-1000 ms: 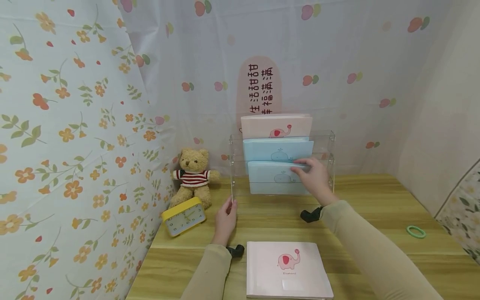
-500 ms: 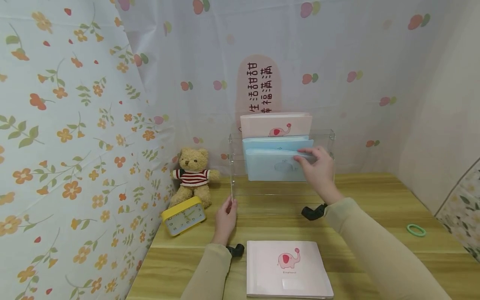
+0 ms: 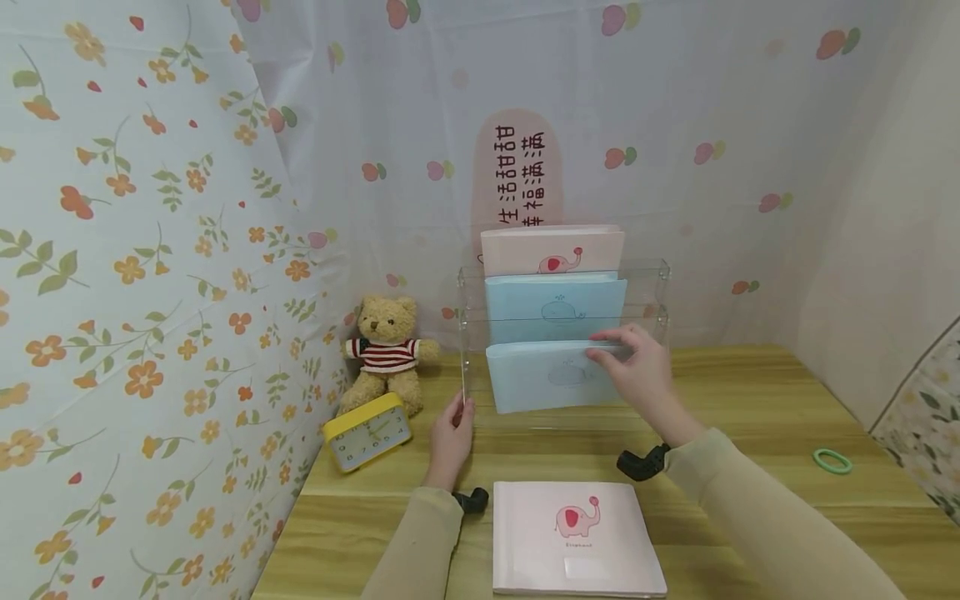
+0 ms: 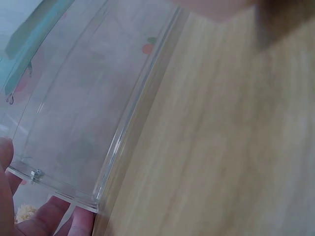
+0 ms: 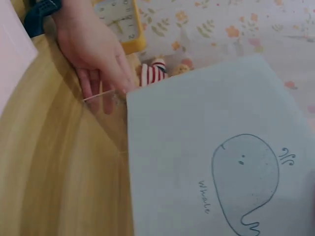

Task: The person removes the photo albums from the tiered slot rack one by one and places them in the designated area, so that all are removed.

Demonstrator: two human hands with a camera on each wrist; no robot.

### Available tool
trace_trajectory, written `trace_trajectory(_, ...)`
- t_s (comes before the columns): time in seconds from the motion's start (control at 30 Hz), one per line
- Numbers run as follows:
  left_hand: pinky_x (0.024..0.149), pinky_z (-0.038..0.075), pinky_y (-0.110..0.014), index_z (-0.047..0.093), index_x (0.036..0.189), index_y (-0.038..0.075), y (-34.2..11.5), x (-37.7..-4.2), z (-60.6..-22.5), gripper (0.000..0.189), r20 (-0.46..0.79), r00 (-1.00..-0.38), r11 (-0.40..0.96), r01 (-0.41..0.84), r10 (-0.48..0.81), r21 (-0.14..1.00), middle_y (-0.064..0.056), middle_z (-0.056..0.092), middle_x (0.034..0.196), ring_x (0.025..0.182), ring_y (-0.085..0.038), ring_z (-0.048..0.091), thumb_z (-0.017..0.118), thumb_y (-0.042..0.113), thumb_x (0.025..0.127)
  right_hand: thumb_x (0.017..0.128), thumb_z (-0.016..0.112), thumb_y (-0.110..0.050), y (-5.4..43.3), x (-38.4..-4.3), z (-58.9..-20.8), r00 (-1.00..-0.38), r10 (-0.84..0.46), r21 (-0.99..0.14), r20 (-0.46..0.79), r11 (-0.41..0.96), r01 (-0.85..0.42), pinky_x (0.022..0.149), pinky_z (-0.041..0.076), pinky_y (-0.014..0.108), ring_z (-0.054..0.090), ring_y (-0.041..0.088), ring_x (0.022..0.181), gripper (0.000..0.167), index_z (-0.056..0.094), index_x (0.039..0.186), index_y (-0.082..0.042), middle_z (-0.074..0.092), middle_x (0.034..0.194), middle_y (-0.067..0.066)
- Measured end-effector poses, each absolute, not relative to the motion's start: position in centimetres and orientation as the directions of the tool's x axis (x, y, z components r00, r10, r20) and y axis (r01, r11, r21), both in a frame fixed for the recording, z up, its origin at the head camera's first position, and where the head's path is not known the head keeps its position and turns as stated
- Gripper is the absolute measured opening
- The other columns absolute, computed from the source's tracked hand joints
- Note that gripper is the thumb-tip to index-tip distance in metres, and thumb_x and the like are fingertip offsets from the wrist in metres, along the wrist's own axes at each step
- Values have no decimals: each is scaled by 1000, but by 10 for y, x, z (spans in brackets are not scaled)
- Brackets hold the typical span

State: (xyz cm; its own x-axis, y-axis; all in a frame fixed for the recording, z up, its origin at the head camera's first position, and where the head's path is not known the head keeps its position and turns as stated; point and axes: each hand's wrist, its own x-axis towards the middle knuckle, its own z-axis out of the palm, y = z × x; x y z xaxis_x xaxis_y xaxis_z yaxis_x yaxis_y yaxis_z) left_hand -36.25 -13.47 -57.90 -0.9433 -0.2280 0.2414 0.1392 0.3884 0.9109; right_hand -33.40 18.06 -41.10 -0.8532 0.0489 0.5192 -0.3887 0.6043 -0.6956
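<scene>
Right fingers (image 3: 600,357): thumb over the cover, forefinger at the top edge, a narrow gap, pinching the front book (image 3: 532,383).
Front book: hangs mostly left of that right hand (image 3: 645,367), held near its upper right corner, before the blue book (image 3: 525,302) in the rack (image 3: 462,358); whether it is inside the front panel is unclear.
Long axis: left to right, right end slightly higher; whale cover faces the person, spout up.
Left hand (image 3: 452,437): thumb and fingers grip the rack's left edge.
Pink book (image 3: 528,542): flat on the table (image 3: 735,542), nearer the person.
</scene>
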Motion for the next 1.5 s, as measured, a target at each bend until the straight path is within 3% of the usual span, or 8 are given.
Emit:
trace_trajectory(0.23,88,62,-44,67,154,15,-136,-365,-585,52,254,-940,404,147,-228,903,-14,82,125,104,-24,76,64,46,112,97,86,-15,184,-326,-435,-919,-25,-730,393,600,-328,107,51,55,67,41,129,26,81,121,-6,76,127,18)
trace_trajectory(0.4,76,59,-36,69,151,15,-140,-376,-602,56,336,-913,408,223,-230,885,-13,83,119,96,-17,74,64,53,110,98,85,-13,186,-326,-445,-944,-40,-734,328,618,-282,108,51,60,67,43,127,26,80,122,-5,76,128,20)
trace_trajectory(0.57,73,57,-33,71,150,15,-141,-377,-601,58,363,-904,394,256,-227,883,-11,84,114,93,-17,74,64,56,110,98,84,-14,188,-327,-452,-964,-48,-735,262,637,-231,107,50,61,67,41,125,25,79,122,-7,76,128,19)
trace_trajectory(0.7,79,59,-37,70,151,15,-139,-370,-591,55,331,-917,394,226,-222,891,-12,83,116,96,-19,74,63,52,111,100,83,-15,190,-329,-456,-974,-65,-749,217,629,-209,105,52,59,68,40,123,25,79,123,-8,76,128,18)
trace_trajectory(0.8,89,61,-44,68,153,17,-136,-365,-582,50,264,-937,384,162,-229,909,-12,82,122,105,-23,75,64,46,112,100,83,-16,194,-332,-462,-974,-101,-742,203,633,-221,101,54,54,69,39,122,24,80,123,-9,78,128,17)
trace_trajectory(0.97,102,59,-52,65,156,22,-135,-362,-577,50,186,-955,361,93,-232,928,-10,80,131,118,-28,74,65,45,112,100,83,-21,200,-335,-475,-975,-153,-731,158,646,-220,101,56,56,70,40,123,26,81,125,-13,78,133,18)
trace_trajectory(1.3,97,60,-50,64,157,22,-134,-361,-577,49,170,-956,357,76,-241,931,-11,80,133,116,-27,74,65,43,112,102,81,-24,203,-337,-485,-979,-160,-732,124,652,-200,99,54,55,70,39,120,29,81,128,-12,75,139,22)
trace_trajectory(1.5,95,60,-47,66,155,21,-134,-362,-578,49,183,-953,357,88,-241,930,-11,81,130,112,-27,74,66,42,112,102,82,-24,203,-333,-490,-975,-181,-729,128,649,-216,110,50,68,64,47,133,30,80,128,-10,72,142,23)
